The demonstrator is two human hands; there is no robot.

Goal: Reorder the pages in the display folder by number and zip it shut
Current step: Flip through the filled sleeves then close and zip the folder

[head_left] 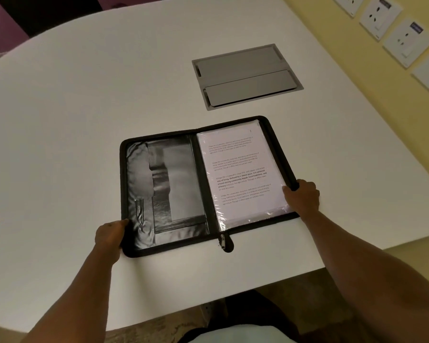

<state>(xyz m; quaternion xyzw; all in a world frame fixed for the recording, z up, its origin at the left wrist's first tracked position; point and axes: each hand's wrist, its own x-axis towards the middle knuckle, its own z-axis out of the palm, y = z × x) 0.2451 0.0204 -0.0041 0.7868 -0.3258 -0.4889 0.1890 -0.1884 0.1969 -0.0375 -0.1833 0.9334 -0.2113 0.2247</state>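
The left hand (110, 235) grips the near-left edge of the black display folder (139, 169), thumb on the inner lining. The folder lies open flat on the white worktop (84, 95). The right hand (304, 194) pinches its right edge, thumb on the sleeved pages (240, 169). The zipper pull (222, 241) rests at the spine's near end. A grey hatch (245, 76) sits beyond.

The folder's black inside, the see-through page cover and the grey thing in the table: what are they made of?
The folder's lining looks like glossy black faux leather or vinyl: it shines and wrinkles. The page cover seems thin clear plastic, with glare along its crinkled lower edge. The grey panel looks like matte metal or painted plastic; I cannot tell which.
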